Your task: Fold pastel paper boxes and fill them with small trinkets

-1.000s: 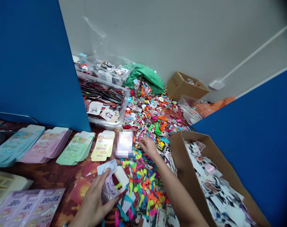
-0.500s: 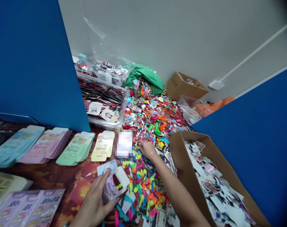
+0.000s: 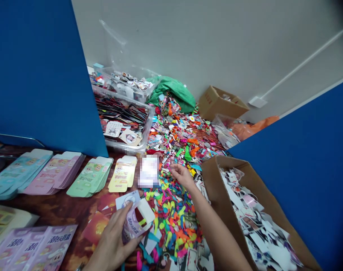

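My left hand (image 3: pixel 110 237) is closed around a small purple printed carton (image 3: pixel 131 225). The carton's end flap stands up, and something yellow-green shows in its opening. A pale card (image 3: pixel 127 200) lies at the far side of the carton by my fingertips. My right hand (image 3: pixel 182 176) hovers over the heap of small colourful trinkets (image 3: pixel 178 135), its fingers drawn together. Whatever those fingers pinch, if anything, is too small to make out. Uninflated balloons (image 3: pixel 174 222) in bright colours lie between my two arms. A blurred-out pack (image 3: pixel 148 171) sits left of my right hand.
Flat cartons lie in blue (image 3: pixel 21 173), pink (image 3: pixel 57 173), green (image 3: pixel 90 177) and yellow (image 3: pixel 122 175) stacks; purple ones (image 3: pixel 51 248) lie lower left. A cardboard box (image 3: pixel 216 188) of cutouts flanks my right arm. Clear bins (image 3: pixel 147 133) and blue partitions (image 3: pixel 47 75) border the table.
My right hand has shifted slightly to the right over the trinkets, with its fingers still drawn together. My left hand and the purple carton have stayed in place.
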Demonstrator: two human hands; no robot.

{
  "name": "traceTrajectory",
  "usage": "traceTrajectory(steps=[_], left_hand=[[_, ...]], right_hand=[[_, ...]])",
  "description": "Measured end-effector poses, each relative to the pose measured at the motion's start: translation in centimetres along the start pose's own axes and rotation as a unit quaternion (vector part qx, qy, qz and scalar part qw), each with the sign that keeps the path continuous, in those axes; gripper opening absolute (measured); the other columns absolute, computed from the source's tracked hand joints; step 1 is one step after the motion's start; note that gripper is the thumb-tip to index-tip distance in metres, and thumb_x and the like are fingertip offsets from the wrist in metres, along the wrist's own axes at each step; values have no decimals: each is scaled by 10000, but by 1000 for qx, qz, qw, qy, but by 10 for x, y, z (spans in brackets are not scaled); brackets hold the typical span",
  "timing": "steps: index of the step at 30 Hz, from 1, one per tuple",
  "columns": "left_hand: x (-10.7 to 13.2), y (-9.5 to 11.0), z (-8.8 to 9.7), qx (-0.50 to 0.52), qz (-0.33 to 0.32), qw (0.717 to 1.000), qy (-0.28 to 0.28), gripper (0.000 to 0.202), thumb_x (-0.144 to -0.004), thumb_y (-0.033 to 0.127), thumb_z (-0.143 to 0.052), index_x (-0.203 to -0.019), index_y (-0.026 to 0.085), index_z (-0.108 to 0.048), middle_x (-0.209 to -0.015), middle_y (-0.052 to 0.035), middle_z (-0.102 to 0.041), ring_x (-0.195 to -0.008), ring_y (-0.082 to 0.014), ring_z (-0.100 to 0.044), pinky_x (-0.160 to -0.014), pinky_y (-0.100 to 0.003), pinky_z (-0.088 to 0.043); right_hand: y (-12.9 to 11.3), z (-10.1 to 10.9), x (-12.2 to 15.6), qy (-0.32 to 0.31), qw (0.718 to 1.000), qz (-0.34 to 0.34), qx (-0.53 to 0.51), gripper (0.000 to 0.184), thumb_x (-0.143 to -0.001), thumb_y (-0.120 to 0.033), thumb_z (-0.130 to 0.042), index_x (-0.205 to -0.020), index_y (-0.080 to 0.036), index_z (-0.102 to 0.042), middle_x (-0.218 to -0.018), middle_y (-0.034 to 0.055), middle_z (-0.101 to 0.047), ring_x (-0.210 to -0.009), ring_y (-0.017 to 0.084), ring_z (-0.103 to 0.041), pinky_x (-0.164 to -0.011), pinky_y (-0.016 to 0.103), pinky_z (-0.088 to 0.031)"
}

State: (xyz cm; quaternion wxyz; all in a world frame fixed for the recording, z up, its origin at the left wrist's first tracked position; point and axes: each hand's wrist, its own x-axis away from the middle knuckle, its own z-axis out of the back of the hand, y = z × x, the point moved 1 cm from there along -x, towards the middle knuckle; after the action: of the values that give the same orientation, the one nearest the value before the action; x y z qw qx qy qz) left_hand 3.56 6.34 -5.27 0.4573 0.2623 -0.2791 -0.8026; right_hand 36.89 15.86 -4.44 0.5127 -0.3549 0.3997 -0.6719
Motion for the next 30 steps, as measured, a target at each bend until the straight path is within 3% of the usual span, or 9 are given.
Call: traceTrajectory(steps=[3, 6, 9, 12, 16, 24, 30], left_hand=[[0, 0, 0, -6, 1, 1000, -5, 756, -806, 423, -662, -1453, 233, -321, -1369, -129, -571, -1219, -300, -587, -954, -426, -547], [1, 1, 0, -5, 0, 1000, -3, 749, -809, 427, -657, -1451, 230, -325, -1371, -133, -570, -1220, -301, -586, -951, -425, -549], [1, 0, -1, -8, -2, 1000, 2, 753, -808, 431, -657, -1455, 239, -323, -1371, -126, -573, -1221, -301, -588, -951, -423, -551], [2, -2, -3, -18, -4, 1000, 6, 766, -797, 435, -668, -1454, 239, -327, -1370, -128, -576, -1222, -308, -587, -958, -434, -547], [2, -2, -3, -18, -14, 1000, 6, 765, -802, 413, -660, -1458, 224, -314, -1371, -141, -573, -1216, -304, -593, -950, -428, -552], [4, 0, -3, -14, -9, 1000, 9, 752, -804, 402, -658, -1455, 234, -322, -1380, -126, -570, -1228, -295, -585, -958, -420, -549], [4, -2, -4, -19, -4, 1000, -3, 758, -809, 412, -656, -1460, 228, -315, -1382, -134, -566, -1240, -300, -575, -968, -430, -543]], right_hand=[[-3, 3, -6, 62, 998, 5, -31, 479, -795, -609, -556, -1029, -195, -617, -799, 28, -652, -657, 159, -625, -631, 298, -525], [-6, 4, -9, 95, 995, 17, -10, 487, -855, -584, -481, -1153, -211, -578, -983, 63, -656, -790, 176, -646, -718, 321, -528], [-8, -3, -3, 34, 997, 32, 62, 326, -841, -453, -563, -1038, -206, -641, -949, 46, -674, -802, 181, -635, -742, 307, -504], [-7, -15, 8, -44, 987, 42, 151, 172, -726, -289, -709, -877, -214, -676, -830, 12, -668, -773, 180, -604, -739, 276, -453], [-4, -25, 16, -68, 967, 43, 243, 196, -753, -154, -648, -937, -216, -669, -887, 31, -641, -814, 183, -569, -751, 266, -389], [-7, -18, 14, -78, 957, 63, 274, 139, -758, -89, -580, -839, -184, -642, -818, 22, -601, -808, 171, -534, -735, 245, -357], [-11, -10, 16, -99, 972, 60, 207, 38, -782, -187, -605, -784, -187, -642, -684, -32, -577, -637, 123, -488, -618, 210, -346]])
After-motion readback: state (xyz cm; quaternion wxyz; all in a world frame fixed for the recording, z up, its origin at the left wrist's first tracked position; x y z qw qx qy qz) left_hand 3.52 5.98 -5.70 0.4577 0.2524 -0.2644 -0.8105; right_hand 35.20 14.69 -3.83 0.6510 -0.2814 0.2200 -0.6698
